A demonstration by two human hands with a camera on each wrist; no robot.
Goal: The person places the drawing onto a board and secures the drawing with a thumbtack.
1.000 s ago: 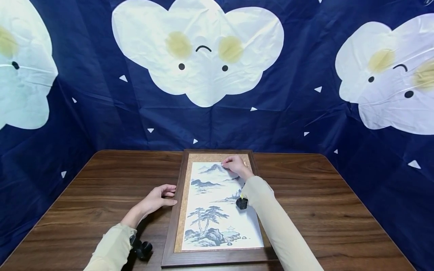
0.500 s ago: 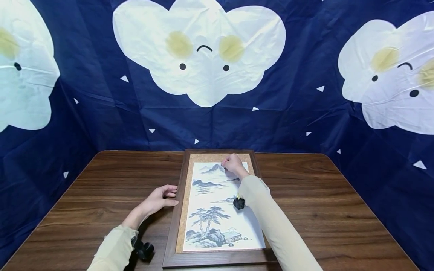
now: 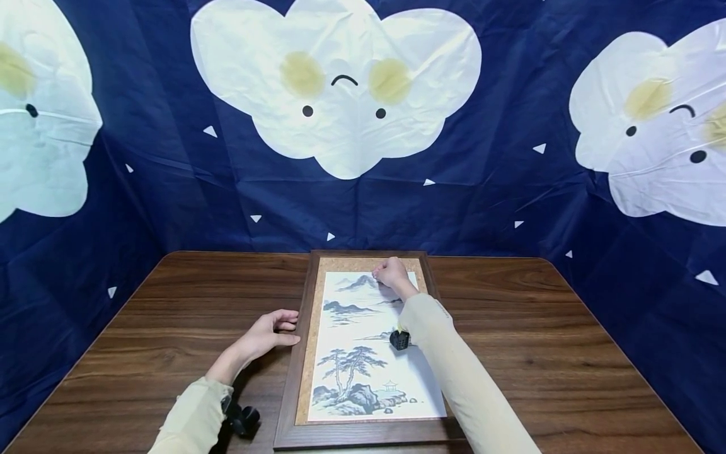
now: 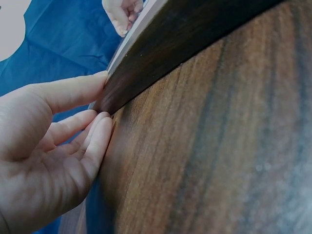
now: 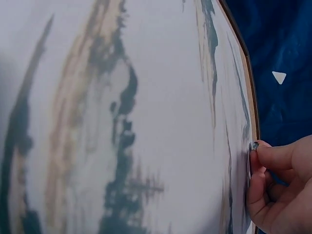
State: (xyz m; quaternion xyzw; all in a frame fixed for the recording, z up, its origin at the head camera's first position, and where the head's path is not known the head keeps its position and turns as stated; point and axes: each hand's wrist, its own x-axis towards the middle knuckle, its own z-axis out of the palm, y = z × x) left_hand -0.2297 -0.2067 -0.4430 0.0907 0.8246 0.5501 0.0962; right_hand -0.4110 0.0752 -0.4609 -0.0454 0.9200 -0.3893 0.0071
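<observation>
A brown-framed cork board [image 3: 363, 263] lies on the table, with a sheet bearing an ink landscape of mountains and pines, the painting [image 3: 351, 334], on the cork. Near the painting's top edge, my right hand [image 3: 392, 275] pinches a small shiny push pin [image 5: 255, 146] between thumb and index finger; the tiny pin is mostly covered by the fingertips. At the board's left side, my left hand [image 3: 266, 333] rests its thumb and fingertips against the frame [image 4: 131, 63], fingers nearly straight. Part of the painting's right side is hidden under my right forearm.
The dark wooden table [image 3: 539, 353] spreads to both sides of the board. Behind it hangs a blue cloth [image 3: 363, 214] printed with white clouds. Black cameras sit on both wrists, the left one [image 3: 242, 419] close above the tabletop.
My right wrist has shifted slightly left and upward, its fingertips staying by the painting's top. The left hand keeps its place at the frame; the head view has drifted a little.
</observation>
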